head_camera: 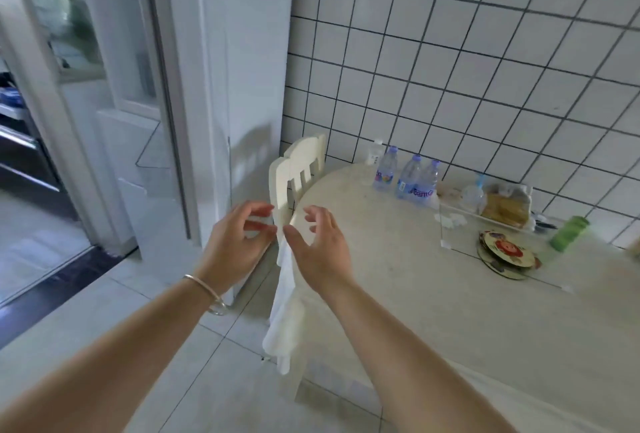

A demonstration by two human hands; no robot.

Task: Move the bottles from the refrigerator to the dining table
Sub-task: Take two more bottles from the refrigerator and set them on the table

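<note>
Three clear water bottles with blue labels and caps [408,176] stand upright together at the far side of the pale round dining table [398,294], close to the tiled wall. My left hand [239,242] and my right hand [315,245] hover side by side in front of me, near the table's left edge and the chair back. Both have their fingers spread and curled, and neither holds anything. A thin bracelet sits on my left wrist. The refrigerator is out of view.
A white chair [294,176] with a white cloth [285,314] hanging from it stands at the table's left. On the table lie a clear acrylic stand [450,228], decorated coasters [504,254], a green container [568,233] and bagged bread [507,205]. A glass sliding door [104,86] is on the left.
</note>
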